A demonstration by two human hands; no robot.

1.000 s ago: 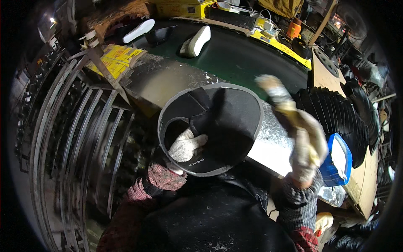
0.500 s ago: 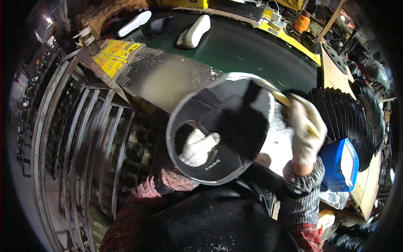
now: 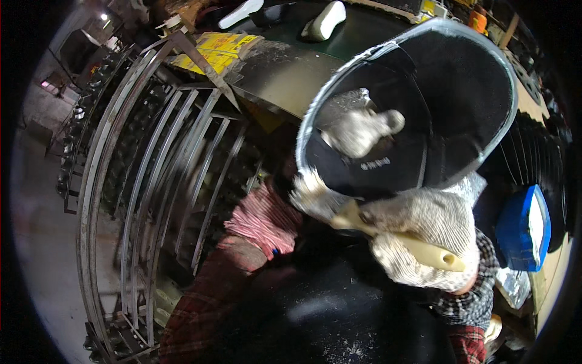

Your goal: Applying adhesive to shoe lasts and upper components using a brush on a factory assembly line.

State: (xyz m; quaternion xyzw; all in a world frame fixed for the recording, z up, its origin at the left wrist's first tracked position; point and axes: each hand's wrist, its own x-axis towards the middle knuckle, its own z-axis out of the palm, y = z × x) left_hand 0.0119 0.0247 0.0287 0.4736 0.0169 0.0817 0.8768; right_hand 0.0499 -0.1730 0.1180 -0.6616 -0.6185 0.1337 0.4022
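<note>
A black hollow piece (image 3: 461, 103), wide-mouthed with a white-smeared rim, is tilted with its open side facing me. My left hand (image 3: 357, 130), in a white knit glove, shows through a hole in its wall, thumb out and fingers gripping it; part of the hand is hidden behind the wall. My gloved right hand (image 3: 430, 233) is wrapped round the cream handle of a flat brush (image 3: 433, 253). The brush's whitish bristles, smeared by motion, touch the lower left of the rim.
A metal rack (image 3: 130, 224) stands at left. Behind is a dark bench (image 3: 291, 67) with yellow printed sheets (image 3: 224, 51) and white foot-shaped forms (image 3: 327, 21). At right are a blue cut-open container (image 3: 524, 227) with white contents and stacked black sheets (image 3: 530, 148).
The black piece has moved up and to the right in the picture. My right hand has brought the brush down from the rim's upper right to its lower left. The view has shifted.
</note>
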